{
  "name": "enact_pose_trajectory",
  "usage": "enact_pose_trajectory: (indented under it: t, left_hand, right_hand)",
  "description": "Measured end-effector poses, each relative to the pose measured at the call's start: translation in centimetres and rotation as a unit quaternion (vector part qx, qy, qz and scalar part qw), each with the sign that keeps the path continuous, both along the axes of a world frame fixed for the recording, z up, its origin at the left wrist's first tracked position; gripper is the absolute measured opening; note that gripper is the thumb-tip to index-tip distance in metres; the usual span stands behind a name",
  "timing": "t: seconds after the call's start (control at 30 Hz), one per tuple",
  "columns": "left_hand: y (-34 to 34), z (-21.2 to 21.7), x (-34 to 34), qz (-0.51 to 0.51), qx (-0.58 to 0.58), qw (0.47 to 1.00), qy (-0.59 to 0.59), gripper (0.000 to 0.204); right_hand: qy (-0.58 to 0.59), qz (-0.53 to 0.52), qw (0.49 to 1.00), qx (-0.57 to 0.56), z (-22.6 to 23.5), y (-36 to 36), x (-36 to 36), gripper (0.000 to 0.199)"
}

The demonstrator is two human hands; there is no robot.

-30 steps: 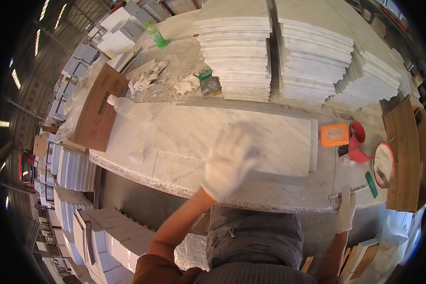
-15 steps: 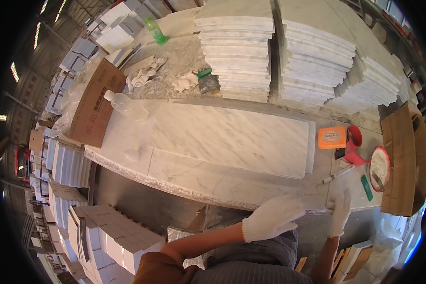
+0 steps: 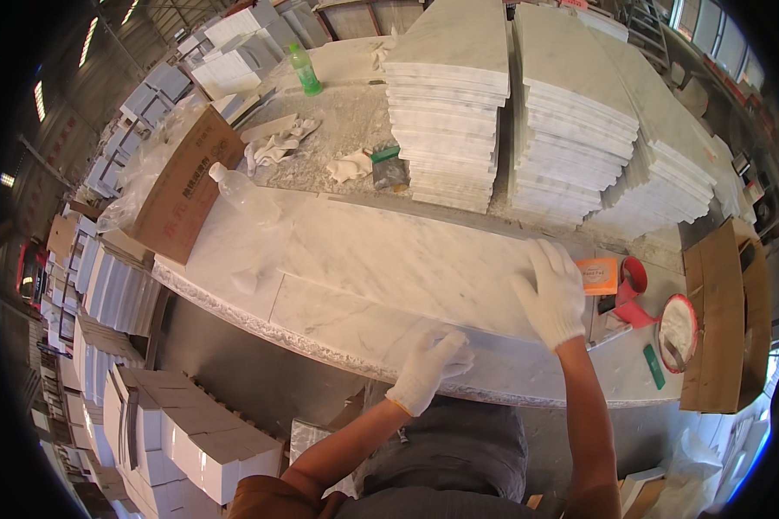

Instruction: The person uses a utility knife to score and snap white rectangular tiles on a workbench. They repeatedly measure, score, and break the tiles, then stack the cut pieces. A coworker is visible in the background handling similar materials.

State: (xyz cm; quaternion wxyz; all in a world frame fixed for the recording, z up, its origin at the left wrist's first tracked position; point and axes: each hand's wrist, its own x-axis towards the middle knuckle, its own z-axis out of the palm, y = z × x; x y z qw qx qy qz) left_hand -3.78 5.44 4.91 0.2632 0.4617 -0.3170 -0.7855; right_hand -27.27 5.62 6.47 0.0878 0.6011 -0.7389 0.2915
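A pale grey-veined marble slab (image 3: 407,251) lies across the stone-topped bench (image 3: 337,324) in front of me. My right hand (image 3: 552,298), in a white knit glove, is over the slab's right end with its fingers spread. It appears to rest on the surface, though contact is hard to make out. My left hand (image 3: 424,372), gloved likewise, is by the slab's front edge. Its fingers are loosely bent and somewhat apart, and nothing shows in them. Right of my right hand are an orange box (image 3: 599,275) and a red cup-like piece (image 3: 634,277).
Tall stacks of marble slabs (image 3: 446,130) stand behind the bench. At left are a brown carton (image 3: 186,186) and a clear bottle (image 3: 244,197); a green bottle (image 3: 305,71) stands farther back. At right sit a white-filled round tub (image 3: 677,329), a green scraper (image 3: 653,367) and a cardboard box (image 3: 723,316).
My right hand has moved forward and left onto the slab's right end. My left hand has shifted left and forward to the slab's front edge, its fingers now bent. The view has shifted slightly.
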Motion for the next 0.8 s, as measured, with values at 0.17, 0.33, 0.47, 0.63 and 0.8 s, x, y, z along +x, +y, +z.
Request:
enact_pose_trajectory:
  t: [0.17,0.33,0.47,0.63,0.8]
  left_hand:
    - [-0.6,1.3,-0.7,0.021,0.026,0.999,0.009,0.035]
    - [-0.9,-0.2,-0.7,0.049,0.077,0.995,0.045,0.038]
    - [-0.6,-0.8,-0.4,0.081,0.109,0.985,0.107,0.037]
    - [0.6,-2.7,-0.8,0.201,0.095,0.967,0.124,0.035]
    - [1.6,-2.8,-0.9,0.258,0.016,0.962,0.091,0.035]
  right_hand:
    - [-0.007,0.013,0.996,0.084,-0.8,-2.7,-1.6,0.042]
    - [0.008,0.002,0.992,0.124,0.7,-2.7,-0.4,0.031]
    - [0.024,-0.004,0.995,0.099,0.1,-0.9,0.8,0.029]
    - [0.012,0.001,0.992,0.127,0.4,0.9,1.0,0.029]
    - [-0.041,-0.008,0.979,0.198,1.0,1.8,1.4,0.033]
